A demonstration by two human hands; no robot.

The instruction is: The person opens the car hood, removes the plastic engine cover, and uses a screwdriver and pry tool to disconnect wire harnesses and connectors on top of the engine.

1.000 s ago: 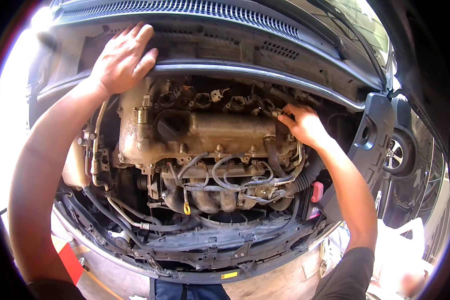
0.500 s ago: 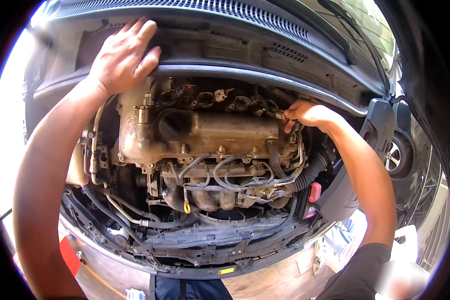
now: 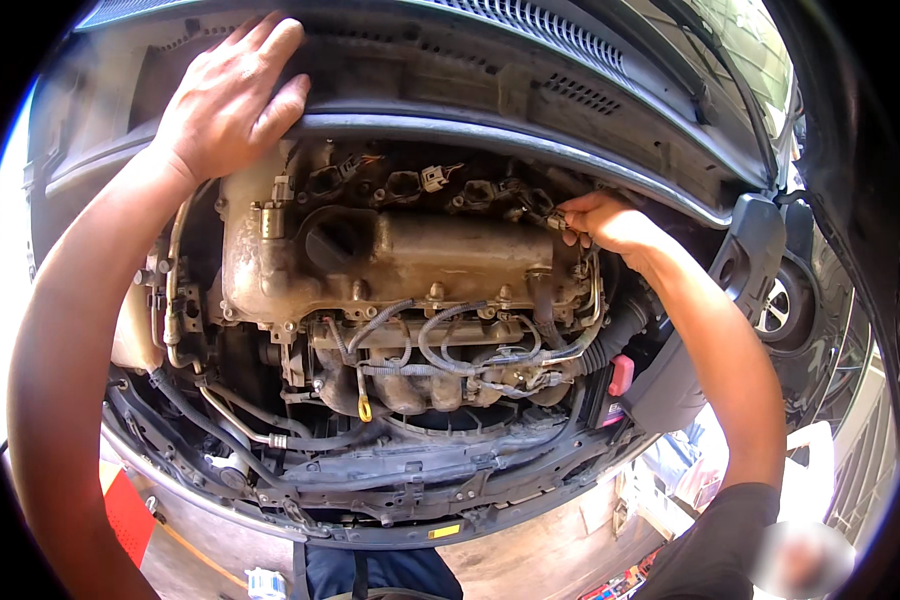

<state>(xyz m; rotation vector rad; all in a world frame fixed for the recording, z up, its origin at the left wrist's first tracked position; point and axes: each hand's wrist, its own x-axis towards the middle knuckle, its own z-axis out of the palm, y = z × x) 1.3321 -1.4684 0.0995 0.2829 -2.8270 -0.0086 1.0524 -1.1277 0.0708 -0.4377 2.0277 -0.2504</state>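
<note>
My left hand [image 3: 232, 95] rests with outstretched fingers on the dark cowl panel [image 3: 410, 75] behind the engine. My right hand [image 3: 605, 222] is closed at the far right end of the valve cover [image 3: 460, 245], its thumb and fingertips pinching a small wiring connector [image 3: 557, 220]. That connector lies beside the rightmost ignition coil [image 3: 535, 203], and the fingers partly cover it. Along the back of the cover, a loose grey connector [image 3: 435, 178] with bare-looking wires sticks up near another coil [image 3: 402, 186]. The round oil filler cap [image 3: 338, 240] is in place on the left.
Hoses and looped wires [image 3: 450, 335] run along the engine's front. The yellow dipstick handle [image 3: 364, 408] rises there. A red-capped bottle [image 3: 620, 375] and a black plastic cover [image 3: 690, 370] are at the right. The front crossmember [image 3: 400, 535] borders the bay near me. Another person is at the lower right.
The view has shifted slightly, so the engine appears further left. My right hand's lower fingers have drawn in closer to the connector. My left hand stays on the cowl.
</note>
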